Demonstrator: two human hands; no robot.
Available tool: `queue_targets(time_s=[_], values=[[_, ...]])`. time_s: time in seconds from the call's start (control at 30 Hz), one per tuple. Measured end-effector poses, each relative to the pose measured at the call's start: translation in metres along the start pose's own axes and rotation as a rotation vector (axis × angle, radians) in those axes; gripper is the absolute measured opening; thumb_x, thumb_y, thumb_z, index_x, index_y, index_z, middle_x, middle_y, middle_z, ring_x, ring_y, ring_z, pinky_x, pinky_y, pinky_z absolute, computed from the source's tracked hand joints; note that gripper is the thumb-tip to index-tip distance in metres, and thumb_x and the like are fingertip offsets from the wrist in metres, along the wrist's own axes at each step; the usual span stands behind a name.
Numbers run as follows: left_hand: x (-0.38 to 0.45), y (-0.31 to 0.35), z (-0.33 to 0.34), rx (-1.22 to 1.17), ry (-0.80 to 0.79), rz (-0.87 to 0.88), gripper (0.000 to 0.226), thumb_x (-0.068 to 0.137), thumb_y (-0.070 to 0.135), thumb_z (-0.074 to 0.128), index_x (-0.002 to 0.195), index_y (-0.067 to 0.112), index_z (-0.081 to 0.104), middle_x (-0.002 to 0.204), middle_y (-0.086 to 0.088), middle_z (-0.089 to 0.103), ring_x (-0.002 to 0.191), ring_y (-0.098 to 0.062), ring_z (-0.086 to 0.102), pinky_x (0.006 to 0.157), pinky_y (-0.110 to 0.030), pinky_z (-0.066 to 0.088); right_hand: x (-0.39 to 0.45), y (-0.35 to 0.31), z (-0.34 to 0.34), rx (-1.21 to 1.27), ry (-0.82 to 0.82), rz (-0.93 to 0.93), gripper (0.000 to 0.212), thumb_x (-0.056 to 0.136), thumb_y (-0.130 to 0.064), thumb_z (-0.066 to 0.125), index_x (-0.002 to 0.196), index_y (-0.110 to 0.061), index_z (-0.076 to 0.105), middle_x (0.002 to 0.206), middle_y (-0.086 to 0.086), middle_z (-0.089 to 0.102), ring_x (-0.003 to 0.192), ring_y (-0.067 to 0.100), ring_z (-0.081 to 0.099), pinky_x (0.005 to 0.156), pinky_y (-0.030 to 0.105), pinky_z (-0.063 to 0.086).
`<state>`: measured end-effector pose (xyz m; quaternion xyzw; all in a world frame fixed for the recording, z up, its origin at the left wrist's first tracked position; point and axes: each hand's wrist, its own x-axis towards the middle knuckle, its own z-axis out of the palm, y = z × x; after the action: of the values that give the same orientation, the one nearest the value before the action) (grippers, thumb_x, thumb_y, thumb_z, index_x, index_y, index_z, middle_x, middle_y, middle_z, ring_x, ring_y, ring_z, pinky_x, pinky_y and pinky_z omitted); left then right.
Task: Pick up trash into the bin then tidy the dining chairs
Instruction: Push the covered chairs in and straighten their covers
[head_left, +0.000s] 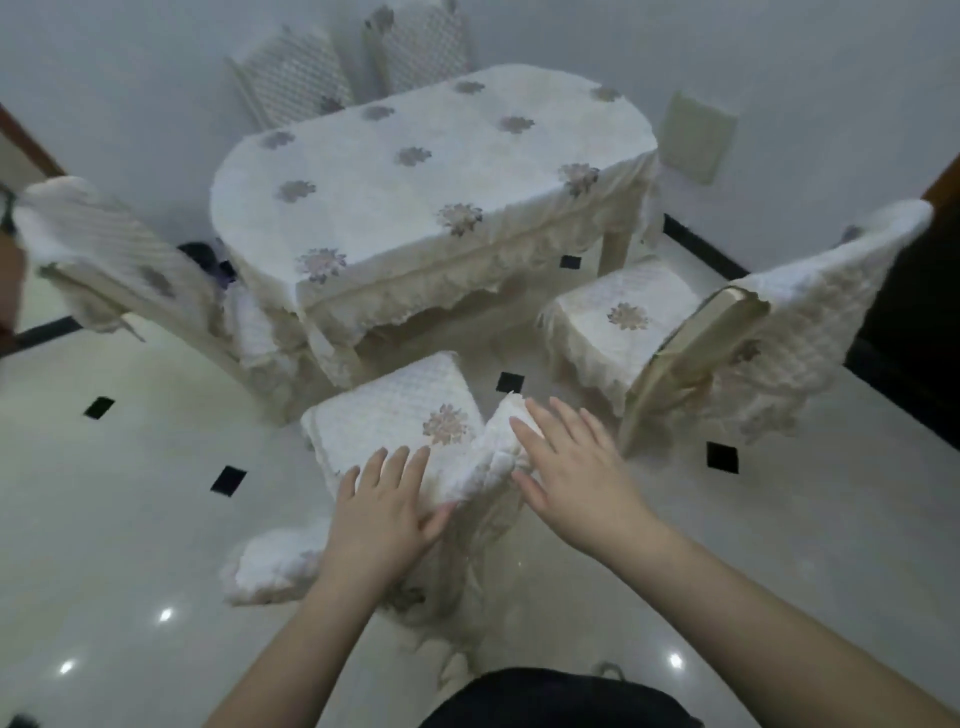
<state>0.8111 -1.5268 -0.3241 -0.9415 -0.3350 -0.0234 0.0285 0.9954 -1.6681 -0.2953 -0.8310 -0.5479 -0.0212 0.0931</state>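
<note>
Both your hands are on the nearest chair (400, 421), which stands right in front of you with its back toward you. Your left hand (387, 506) lies flat on the top of the quilted chair-back cover, fingers straight and spread, thumb against the near edge; it presses, nothing gripped. Your right hand (571, 467) is flat too, fingers extended over the cover's right corner, touching or just above it, can't tell which. Palms on the top rail likely mean you're set to push this chair in toward the table (431, 171); it sits out from the edge, apart from the tablecloth skirt.

Chair count: five visible. This one, one at right (727, 322) angled away from the table, one at left (130, 270) close beside it, and two at the far side (358, 67) against the wall. One table. No trash or bin clearly visible; a dark shape behind the left chair is too blurred to name. Trash step looks done; chairs remain.
</note>
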Motion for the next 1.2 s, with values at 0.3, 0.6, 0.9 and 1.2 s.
queue_targets(time_s=[0.3,0.6,0.9,1.2], values=[[-0.052,0.011,0.0,0.024,-0.005,-0.243,0.073,0.077,0.067,0.038,0.128,0.018,0.056,0.119,-0.004,0.064,0.111,-0.028,0.058,0.09,-0.044,0.046,0.02,-0.001,0.004,0.029,-0.059,-0.32,0.062,0.073,-0.034,0.072,0.129,-0.013,0.055,0.136,0.01,0.053,0.127,0.034,0.048,0.104,0.049,0.038],[-0.073,-0.012,0.011,0.009,-0.051,-0.403,0.07,0.076,0.071,0.039,0.13,0.028,0.048,0.122,-0.004,0.058,0.113,-0.027,0.053,0.093,-0.047,0.041,0.046,-0.035,0.03,0.075,-0.143,-0.514,0.071,0.081,-0.042,0.066,0.142,-0.017,0.039,0.15,0.011,0.036,0.14,0.031,0.029,0.114,0.047,0.021],[-0.052,-0.041,0.045,-0.091,-0.028,-0.343,0.063,0.058,0.062,0.069,0.105,0.023,0.06,0.092,-0.001,0.063,0.09,-0.025,0.058,0.094,-0.047,0.041,0.053,-0.064,0.076,-0.022,-0.36,-0.407,0.077,0.067,-0.073,0.059,0.128,-0.028,0.042,0.119,0.0,0.054,0.115,0.024,0.048,0.103,0.049,0.024],[-0.047,-0.086,0.072,-0.145,0.152,-0.074,0.028,0.068,0.039,0.067,0.087,0.019,0.063,0.075,0.001,0.064,0.068,-0.024,0.061,0.065,-0.036,0.048,0.064,-0.069,0.099,0.003,-0.161,-0.395,0.032,0.05,-0.037,0.076,0.078,-0.024,0.064,0.068,-0.005,0.064,0.065,0.021,0.063,0.07,0.032,0.044]])
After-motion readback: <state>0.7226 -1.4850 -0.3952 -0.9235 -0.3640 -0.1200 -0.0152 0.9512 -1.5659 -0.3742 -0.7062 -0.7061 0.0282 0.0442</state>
